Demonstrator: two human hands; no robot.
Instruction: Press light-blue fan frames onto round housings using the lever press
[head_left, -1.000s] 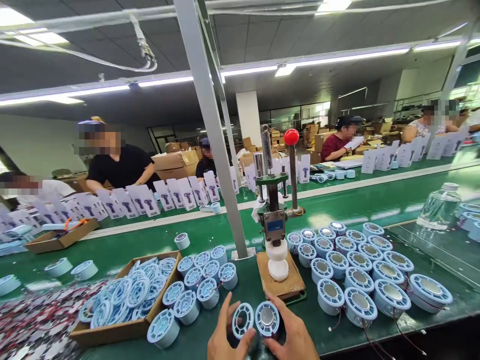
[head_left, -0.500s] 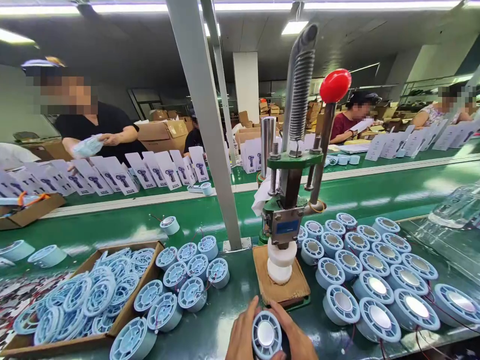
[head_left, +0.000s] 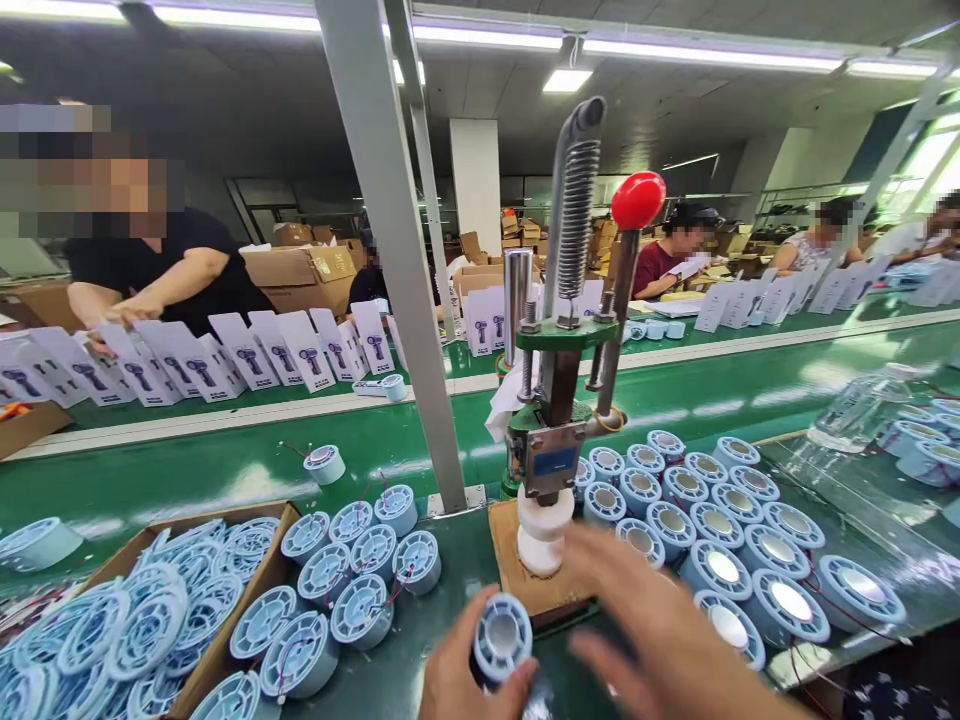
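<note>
My left hand (head_left: 469, 665) grips a light-blue round housing (head_left: 502, 638) with a spoked rim and a silver disc at its centre, in front of the press. My right hand (head_left: 637, 600) is off the housing, stretched forward and smeared by motion, its fingers apart and nothing seen in them. It passes beside the white plastic block (head_left: 544, 535) of the hand press (head_left: 555, 465), partly covering the cardboard-topped base (head_left: 510, 560). The press's lever, with its red knob (head_left: 638, 200), stands upright above that hand.
Right of the press stand rows of silver-centred housings (head_left: 716, 570). On the left are several open-centred housings (head_left: 361, 608) and a cardboard box (head_left: 283, 525) of blue spoked rings (head_left: 150, 615). A grey post (head_left: 397, 250) rises beside the press. Co-workers sit or stand beyond the green conveyor (head_left: 225, 450).
My right hand has let go of the housing and moved right and forward beside the press. My left hand keeps the housing. The view has turned slightly right.
</note>
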